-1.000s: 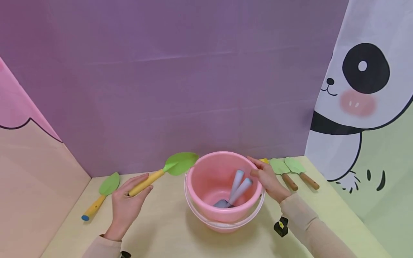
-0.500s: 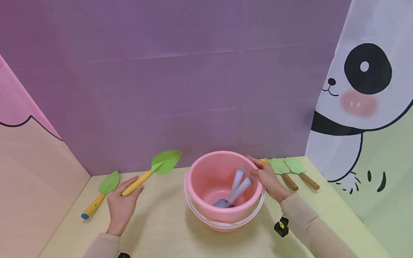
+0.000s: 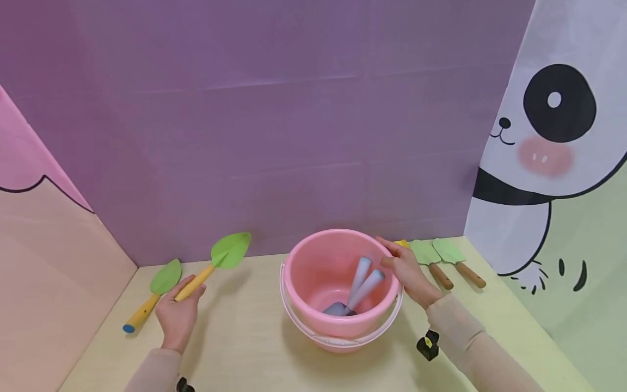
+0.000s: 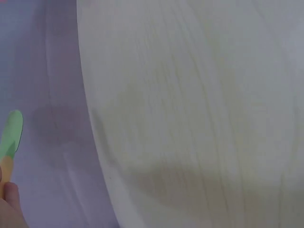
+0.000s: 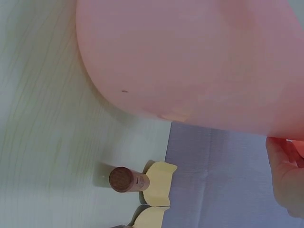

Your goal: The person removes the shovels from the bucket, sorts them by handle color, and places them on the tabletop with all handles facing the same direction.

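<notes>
My left hand (image 3: 177, 317) holds a toy trowel (image 3: 232, 250) by its yellow handle, raised over the table, its green leaf-shaped blade pointing to the far right. Only the fingers and a strip of that trowel (image 4: 11, 133) appear at the left wrist view's edge. Close to this hand lies a second green-bladed trowel (image 3: 142, 314) with a blue handle end. A pink bucket (image 3: 338, 326) stands mid-table, its white bail hanging down in front. At its right rim my right hand (image 3: 410, 275) grips, thumb over the edge. Inside lean two tools with pale lavender handles (image 3: 364, 288); their grey ends are partly hidden.
Two pale green spades (image 3: 448, 250) with brown handles lie right of the bucket, against the purple back wall (image 3: 294, 136). Something yellow (image 3: 401, 244) peeks out behind the right hand. A panda-printed panel (image 3: 514, 228) bounds the right side, a pink-and-beige panel (image 3: 44, 272) the left.
The left hand has carried the trowel leftward, away from the bucket and towards the trowel on the table. The right hand and the bucket have stayed in place.
</notes>
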`<state>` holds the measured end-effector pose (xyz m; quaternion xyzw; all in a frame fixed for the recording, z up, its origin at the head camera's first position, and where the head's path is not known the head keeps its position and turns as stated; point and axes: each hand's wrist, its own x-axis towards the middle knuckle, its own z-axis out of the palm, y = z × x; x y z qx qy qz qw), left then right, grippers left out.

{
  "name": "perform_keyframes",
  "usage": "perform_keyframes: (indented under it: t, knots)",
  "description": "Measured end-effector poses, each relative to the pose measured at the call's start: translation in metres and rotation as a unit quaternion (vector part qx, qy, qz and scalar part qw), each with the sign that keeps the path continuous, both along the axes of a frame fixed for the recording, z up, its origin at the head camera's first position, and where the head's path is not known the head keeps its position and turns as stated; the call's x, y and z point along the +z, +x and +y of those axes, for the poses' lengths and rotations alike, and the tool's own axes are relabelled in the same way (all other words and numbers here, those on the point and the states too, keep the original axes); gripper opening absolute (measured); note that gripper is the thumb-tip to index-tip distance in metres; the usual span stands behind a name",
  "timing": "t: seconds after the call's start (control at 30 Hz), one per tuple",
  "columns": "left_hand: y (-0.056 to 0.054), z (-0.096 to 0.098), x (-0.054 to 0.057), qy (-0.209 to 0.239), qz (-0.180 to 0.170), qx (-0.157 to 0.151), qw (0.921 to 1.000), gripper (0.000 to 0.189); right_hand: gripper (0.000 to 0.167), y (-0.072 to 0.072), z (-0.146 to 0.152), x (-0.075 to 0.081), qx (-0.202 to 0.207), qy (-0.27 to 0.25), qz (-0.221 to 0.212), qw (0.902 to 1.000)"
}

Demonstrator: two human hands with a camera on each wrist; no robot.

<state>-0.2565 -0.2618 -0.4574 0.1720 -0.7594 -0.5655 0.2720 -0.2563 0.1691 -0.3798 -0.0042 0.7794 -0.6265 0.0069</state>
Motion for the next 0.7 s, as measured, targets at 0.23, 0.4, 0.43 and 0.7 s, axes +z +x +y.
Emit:
perform_keyframes:
  t: [0.23, 0.4, 0.43, 0.7]
  knots:
    - [-0.008, -0.009, -0.002, 0.018, -0.018, 0.043, 0.9988, 0.038, 0.059, 0.001, 0.001, 0.001, 0.0, -0.006, -0.003, 1.0]
    - [-0.01, -0.015, -0.007, 0.026, -0.035, 0.05, 0.9978, 0.04, 0.06, 0.001, 0.0, 0.001, 0.001, -0.006, -0.001, 1.0]
    - [-0.011, -0.015, -0.008, 0.025, -0.046, 0.053, 0.9972, 0.04, 0.06, 0.001, 0.0, 0.001, 0.001, -0.007, -0.001, 1.0]
    - [-0.012, -0.023, -0.017, 0.037, -0.11, 0.069, 0.9909, 0.043, 0.059, 0.001, 0.002, 0.001, 0.002, -0.012, -0.003, 0.9999]
